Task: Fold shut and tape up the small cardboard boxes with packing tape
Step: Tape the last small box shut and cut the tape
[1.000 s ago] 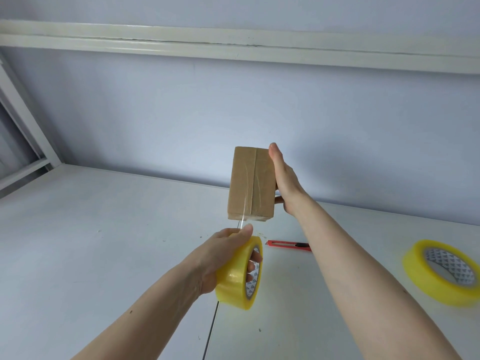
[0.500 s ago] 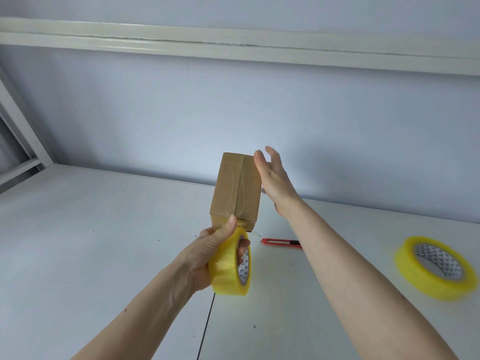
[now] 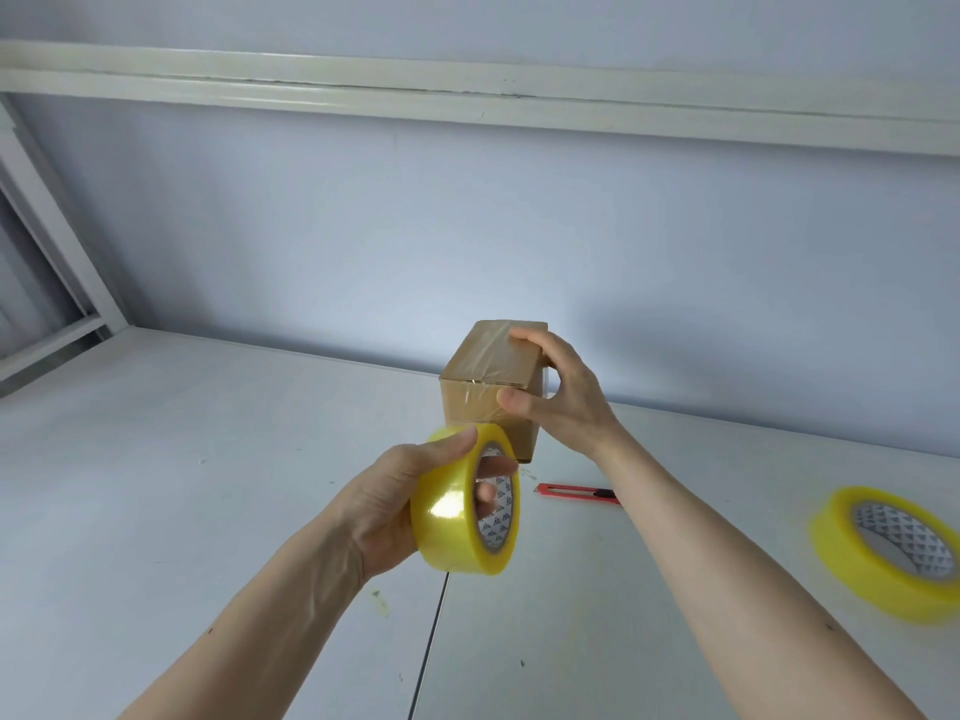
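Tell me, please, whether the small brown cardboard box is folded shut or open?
Shut: the small brown cardboard box shows flaps lying flat, with clear tape over the seam. The right hand grips it.

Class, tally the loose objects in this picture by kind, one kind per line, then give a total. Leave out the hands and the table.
Tape rolls: 2, one held in the left hand, one lying on the table
Cardboard box: 1
Red utility knife: 1
Total: 4
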Demonstrator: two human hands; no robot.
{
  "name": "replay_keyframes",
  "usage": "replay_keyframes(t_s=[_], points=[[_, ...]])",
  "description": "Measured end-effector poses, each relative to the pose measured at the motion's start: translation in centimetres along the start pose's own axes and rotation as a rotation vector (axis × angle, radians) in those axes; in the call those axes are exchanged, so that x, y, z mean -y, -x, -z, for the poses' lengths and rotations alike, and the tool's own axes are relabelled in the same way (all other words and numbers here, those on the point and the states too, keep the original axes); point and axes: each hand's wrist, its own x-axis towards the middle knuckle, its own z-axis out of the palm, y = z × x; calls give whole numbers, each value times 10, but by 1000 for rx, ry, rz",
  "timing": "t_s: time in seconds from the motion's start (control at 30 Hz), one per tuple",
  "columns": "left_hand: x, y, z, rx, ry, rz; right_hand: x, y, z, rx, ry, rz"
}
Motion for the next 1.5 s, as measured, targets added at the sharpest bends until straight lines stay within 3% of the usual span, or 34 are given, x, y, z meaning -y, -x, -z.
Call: replay_keyframes(t_s=[0.17,0.3,0.47,1.0,1.1,1.23,1.37,1.5], points=[[0,10,-6,-6,-33,-100,-4,1,-9,-24,-88,-111],[5,15,-10,99,140,12,3,-9,-7,-58,-212,-220],[12,3,-13,-41,89,40,20,-13,-12,18,-273,-365],[8,-18,-17,-68,20,-5,26,-12,-11,219,-313,-651],[11,-21,-15,-80,21,-19,31,-12,-9,224,-155,-553],[7,-21,-15,-47,-3,3,30,-3,-11,102,-256,-244],[-3,-19,-7,-58,49,19,9,1,-12,305,-211,-84],[-12,-19,-1,-38,24,26,2,1,-17,120,-98,42]])
